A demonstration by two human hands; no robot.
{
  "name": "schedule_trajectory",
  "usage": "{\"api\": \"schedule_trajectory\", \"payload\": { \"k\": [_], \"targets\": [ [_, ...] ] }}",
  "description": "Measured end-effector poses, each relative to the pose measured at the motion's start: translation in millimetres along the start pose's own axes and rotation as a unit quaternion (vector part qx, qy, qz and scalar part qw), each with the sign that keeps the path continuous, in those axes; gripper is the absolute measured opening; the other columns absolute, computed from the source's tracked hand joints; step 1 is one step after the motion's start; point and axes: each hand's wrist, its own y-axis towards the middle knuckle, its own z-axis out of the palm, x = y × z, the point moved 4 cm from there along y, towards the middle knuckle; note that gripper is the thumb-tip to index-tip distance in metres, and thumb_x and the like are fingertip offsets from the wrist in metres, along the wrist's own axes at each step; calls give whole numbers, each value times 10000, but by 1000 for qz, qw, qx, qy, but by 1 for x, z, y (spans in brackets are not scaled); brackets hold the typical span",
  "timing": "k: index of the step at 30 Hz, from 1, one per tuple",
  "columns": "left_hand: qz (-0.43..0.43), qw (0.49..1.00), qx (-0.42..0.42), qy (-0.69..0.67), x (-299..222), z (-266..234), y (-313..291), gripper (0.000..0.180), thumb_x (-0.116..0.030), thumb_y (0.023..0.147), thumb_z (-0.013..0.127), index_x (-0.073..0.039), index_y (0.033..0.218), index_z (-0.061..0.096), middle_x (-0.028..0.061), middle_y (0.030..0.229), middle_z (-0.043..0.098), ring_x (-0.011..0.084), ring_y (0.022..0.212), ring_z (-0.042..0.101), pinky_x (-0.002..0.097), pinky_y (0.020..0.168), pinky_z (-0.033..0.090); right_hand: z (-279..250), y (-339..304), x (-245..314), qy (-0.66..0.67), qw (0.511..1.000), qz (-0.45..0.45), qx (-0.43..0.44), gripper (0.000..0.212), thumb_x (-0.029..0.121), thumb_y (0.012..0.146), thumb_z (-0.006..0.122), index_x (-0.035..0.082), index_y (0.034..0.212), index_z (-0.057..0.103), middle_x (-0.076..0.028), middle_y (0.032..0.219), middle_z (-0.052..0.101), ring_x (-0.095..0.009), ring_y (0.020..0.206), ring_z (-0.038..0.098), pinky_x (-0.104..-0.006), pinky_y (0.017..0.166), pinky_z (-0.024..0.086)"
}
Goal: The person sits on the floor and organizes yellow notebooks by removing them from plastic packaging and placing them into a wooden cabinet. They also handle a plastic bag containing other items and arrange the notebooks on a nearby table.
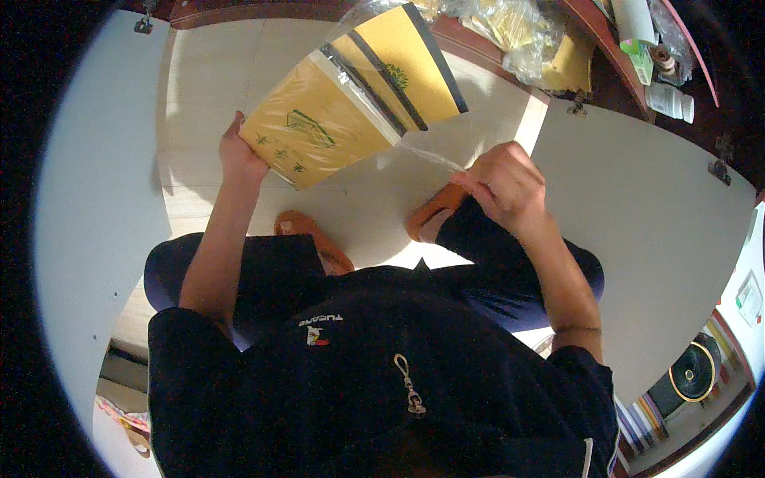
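My left hand (241,151) grips the lower left corner of a yellow paper-covered pack (319,119), perhaps notebooks, with green printing. Clear plastic film wraps its lower part. Beyond the film's edge, a yellow section (398,68) with dark bands and a green tree picture sticks out at the upper right. My right hand (510,187) is closed, thumb against the fingers, pinching a thin, stretched strip of clear plastic film (430,154). That strip runs from the pack's right corner to my fingertips. The pack is held tilted over the floor, between my knees and the shelf.
Crumpled clear plastic and yellow paper (518,40) lie on the dark red shelf ahead. A white bottle (669,102) is at the upper right. White cabinet doors (629,239) stand open on both sides. My feet in orange slippers (311,239) rest on the floor below.
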Motion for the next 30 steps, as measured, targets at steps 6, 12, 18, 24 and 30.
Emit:
{"api": "schedule_trajectory", "payload": {
  "k": [6, 12, 18, 24, 30],
  "targets": [
    [9, 999, 12, -30, -12, -2, 14, 243, -270, 913, 404, -35, 946, 458, 105, 920, 530, 273, 898, 543, 418, 793, 450, -1, 11, -6, 74, 986, 113, 95, 163, 170, 701, 698, 32, 718, 614, -63, 763, 613, -194, 678, 569, -286, 620, 478],
    [45, 999, 7, 22, -8, -2, 21, 296, -294, 901, 435, -5, 967, 434, 116, 878, 527, 279, 860, 561, 429, 760, 469, -27, 11, -42, 136, 903, 405, -50, 182, 164, 845, 566, -9, 879, 612, -71, 863, 623, -117, 699, 559, -261, 632, 467],
    [35, 998, 1, 52, 5, 1, 20, 304, -308, 884, 479, -16, 961, 443, 105, 808, 512, 283, 795, 571, 423, 737, 490, 2, 22, -21, 95, 964, 250, -12, 348, 48, 800, 591, 22, 1132, 491, -86, 1041, 572, -150, 913, 555, -272, 788, 448],
    [29, 998, 40, 45, 16, 3, 12, 240, -290, 865, 520, -59, 813, 485, 63, 713, 482, 249, 702, 562, 406, 678, 499, 19, 0, -32, 154, 919, 362, 0, 257, 46, 714, 674, 25, 928, 534, -102, 805, 568, -197, 689, 569, -312, 624, 470],
    [4, 998, 28, 61, 23, 12, 0, 228, -292, 865, 519, -81, 782, 493, 49, 692, 494, 226, 682, 564, 387, 653, 498, 10, 8, -4, 136, 952, 269, 59, 169, 146, 806, 595, 20, 895, 527, -121, 730, 581, -215, 642, 589, -311, 565, 468]
  ]
}}
